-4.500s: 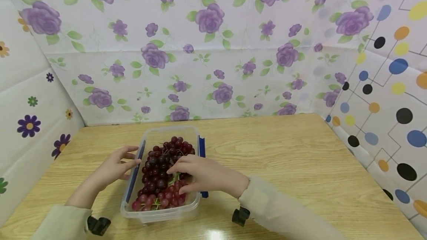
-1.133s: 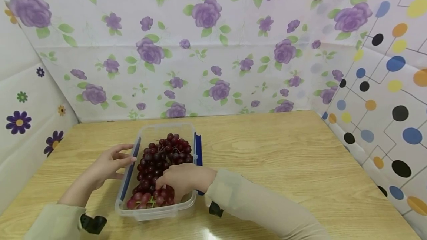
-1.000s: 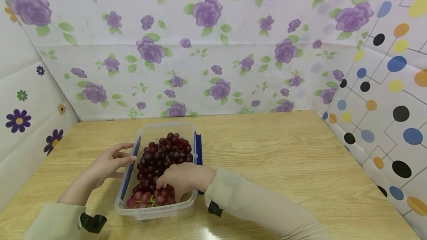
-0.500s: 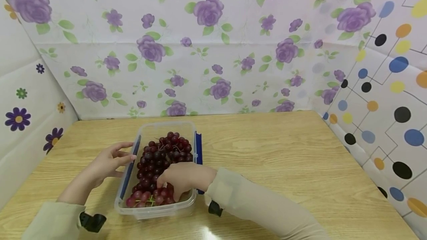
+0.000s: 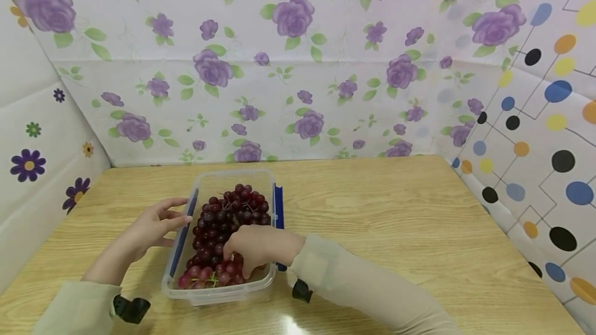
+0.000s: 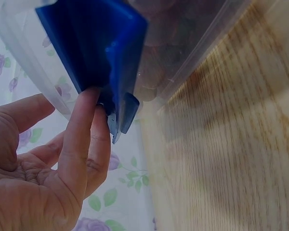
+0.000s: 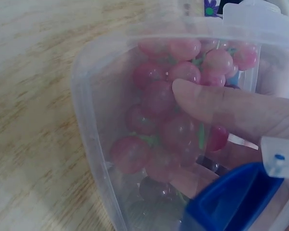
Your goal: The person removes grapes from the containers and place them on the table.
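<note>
**Right hand point(image 5: 256, 246) on light red grapes point(image 5: 224, 277), inside box point(image 5: 233, 296)**

Right hand: thumb and fingers curled round the light red grapes at the box's near end, partly closed. Forearm crosses the right rim, over the blue right latch point(image 5: 279, 203), which hangs outward.

Left hand point(image 5: 155, 225): loosely spread, no grip; fingertips touch the blue left latch point(image 6: 94, 43) outside the wall.

Dark grapes point(image 5: 211, 231) fill the middle, just beyond the light red ones. Inside, some floor shows between the dark bunch and the far rim.

Box sits on the table point(image 5: 382, 221), left of center, far rim near the back edge. Widest stretch of wood: to the right, up to the dotted sheet point(image 5: 549, 180).
</note>
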### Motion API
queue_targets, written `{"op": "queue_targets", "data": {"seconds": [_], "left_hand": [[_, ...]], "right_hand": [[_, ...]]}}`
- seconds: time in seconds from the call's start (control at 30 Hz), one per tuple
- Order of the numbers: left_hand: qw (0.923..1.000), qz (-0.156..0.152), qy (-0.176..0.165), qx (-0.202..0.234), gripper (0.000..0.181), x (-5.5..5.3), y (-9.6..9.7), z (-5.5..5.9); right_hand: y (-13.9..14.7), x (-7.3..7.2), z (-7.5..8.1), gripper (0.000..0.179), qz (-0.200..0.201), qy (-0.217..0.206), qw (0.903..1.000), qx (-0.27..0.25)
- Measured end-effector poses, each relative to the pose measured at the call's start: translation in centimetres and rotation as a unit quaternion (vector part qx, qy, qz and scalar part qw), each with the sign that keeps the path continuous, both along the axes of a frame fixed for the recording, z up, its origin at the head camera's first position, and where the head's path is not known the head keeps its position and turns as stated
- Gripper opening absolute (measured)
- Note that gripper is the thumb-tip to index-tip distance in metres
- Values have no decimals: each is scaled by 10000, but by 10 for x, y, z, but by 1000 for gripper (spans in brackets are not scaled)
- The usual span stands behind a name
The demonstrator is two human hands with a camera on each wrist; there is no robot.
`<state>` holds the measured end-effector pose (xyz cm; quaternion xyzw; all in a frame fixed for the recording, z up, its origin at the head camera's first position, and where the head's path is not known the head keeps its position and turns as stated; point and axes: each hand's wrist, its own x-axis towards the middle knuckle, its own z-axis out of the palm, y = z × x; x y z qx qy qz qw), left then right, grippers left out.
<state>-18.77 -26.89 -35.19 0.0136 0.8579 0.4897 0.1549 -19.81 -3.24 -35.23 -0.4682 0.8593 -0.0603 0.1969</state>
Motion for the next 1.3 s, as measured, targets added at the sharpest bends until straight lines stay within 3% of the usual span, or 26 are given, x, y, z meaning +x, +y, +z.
{"op": "queue_targets", "data": {"seconds": [0.2,0.5,1.3], "left_hand": [[10000,2,21,7,70,0,-1,-1],[10000,-9,41,25,66,-1,-1,-1],[10000,-30,86,-18,70,0,0,-3]], "right_hand": [[1,1,1,35,-144,13,9999,-55],[2,-2,0,32,79,-9,9993,-359],[12,-7,2,31,153,10,9957,-910]]}}
